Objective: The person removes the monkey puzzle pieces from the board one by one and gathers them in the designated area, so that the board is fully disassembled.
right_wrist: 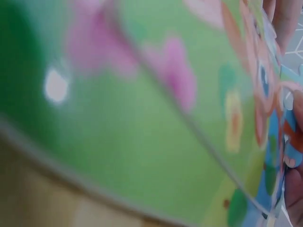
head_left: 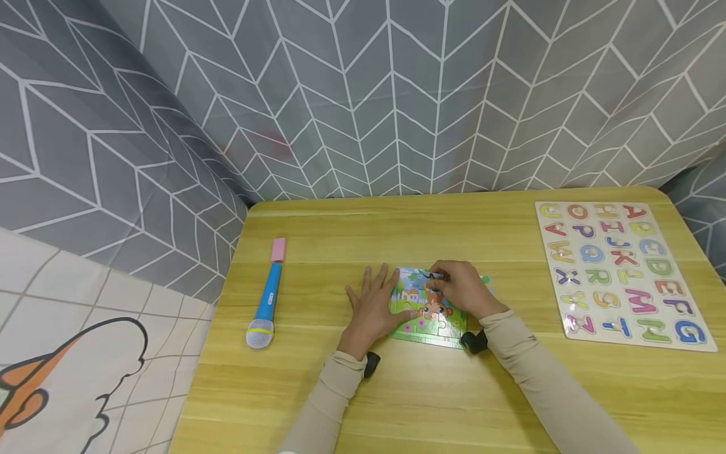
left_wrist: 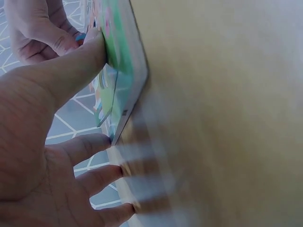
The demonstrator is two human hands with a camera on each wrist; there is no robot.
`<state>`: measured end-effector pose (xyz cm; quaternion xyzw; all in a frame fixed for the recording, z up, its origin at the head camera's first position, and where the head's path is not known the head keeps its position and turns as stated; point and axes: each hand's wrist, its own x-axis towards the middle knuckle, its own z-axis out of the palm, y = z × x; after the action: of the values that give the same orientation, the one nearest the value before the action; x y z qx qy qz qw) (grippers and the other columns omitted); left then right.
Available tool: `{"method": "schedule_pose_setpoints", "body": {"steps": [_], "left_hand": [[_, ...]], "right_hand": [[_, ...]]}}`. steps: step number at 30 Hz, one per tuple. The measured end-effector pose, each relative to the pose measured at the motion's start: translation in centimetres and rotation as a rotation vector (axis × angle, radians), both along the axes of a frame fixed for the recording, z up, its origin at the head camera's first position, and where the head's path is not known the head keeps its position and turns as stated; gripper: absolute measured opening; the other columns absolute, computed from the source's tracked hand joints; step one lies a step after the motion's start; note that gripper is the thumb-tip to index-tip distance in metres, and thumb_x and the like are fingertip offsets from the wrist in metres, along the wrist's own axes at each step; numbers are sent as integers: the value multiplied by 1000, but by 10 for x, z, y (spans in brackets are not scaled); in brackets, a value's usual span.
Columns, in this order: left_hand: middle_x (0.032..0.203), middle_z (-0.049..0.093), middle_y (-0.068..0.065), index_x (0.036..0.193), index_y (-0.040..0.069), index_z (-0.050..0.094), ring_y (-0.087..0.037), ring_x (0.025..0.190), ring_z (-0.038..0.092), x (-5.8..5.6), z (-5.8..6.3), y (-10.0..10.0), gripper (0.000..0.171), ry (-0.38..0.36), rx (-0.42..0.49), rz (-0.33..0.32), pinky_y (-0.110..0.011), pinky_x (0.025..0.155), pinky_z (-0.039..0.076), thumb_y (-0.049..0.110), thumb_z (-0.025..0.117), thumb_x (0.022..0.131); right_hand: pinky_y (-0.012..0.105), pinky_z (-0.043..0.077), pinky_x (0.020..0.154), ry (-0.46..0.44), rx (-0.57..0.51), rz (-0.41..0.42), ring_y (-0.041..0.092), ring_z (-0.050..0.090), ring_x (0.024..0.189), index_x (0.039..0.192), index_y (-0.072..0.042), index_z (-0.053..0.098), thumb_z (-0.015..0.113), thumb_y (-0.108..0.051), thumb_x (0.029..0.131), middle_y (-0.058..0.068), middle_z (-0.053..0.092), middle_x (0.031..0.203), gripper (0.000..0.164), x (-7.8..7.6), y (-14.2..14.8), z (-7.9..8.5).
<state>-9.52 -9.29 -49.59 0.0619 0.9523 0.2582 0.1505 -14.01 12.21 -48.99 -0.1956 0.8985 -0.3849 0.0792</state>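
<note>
Right below and a little right of the middle of the head picture, a bright picture puzzle (head_left: 429,320) lies flat on the wooden table (head_left: 227,391). It has a brown animal, green grass and pink flowers on it. The left hand (head_left: 371,318) is at the puzzle's left side. Its thumb rests on top of the puzzle, and its other fingers are spread wide beside it. The right hand (head_left: 464,290) is over the puzzle's upper right part. Its thumb and fingers pinch a small blue and orange piece (right_wrist: 293,152); I cannot tell how its other fingers lie. Over on the left of the frame is a blue toy microphone (head_left: 268,302), with a pink block (head_left: 278,250) at its top end. On the right is a white letter board (head_left: 617,277). Gray cloth (head_left: 397,94) with white lines hangs across the top.
</note>
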Motion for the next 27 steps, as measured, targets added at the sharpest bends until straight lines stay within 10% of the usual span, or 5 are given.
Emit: {"method": "schedule_pose_setpoints", "body": {"steps": [27], "left_hand": [[170, 19, -6, 159, 21, 32, -39, 159, 2, -3, 3, 3, 94, -6, -8, 24, -82, 114, 0, 55, 77, 83]], "right_hand": [[37, 60, 65, 134, 30, 85, 14, 69, 64, 96, -5, 69, 74, -7, 88, 7, 75, 79, 10, -1, -4, -5]]}}
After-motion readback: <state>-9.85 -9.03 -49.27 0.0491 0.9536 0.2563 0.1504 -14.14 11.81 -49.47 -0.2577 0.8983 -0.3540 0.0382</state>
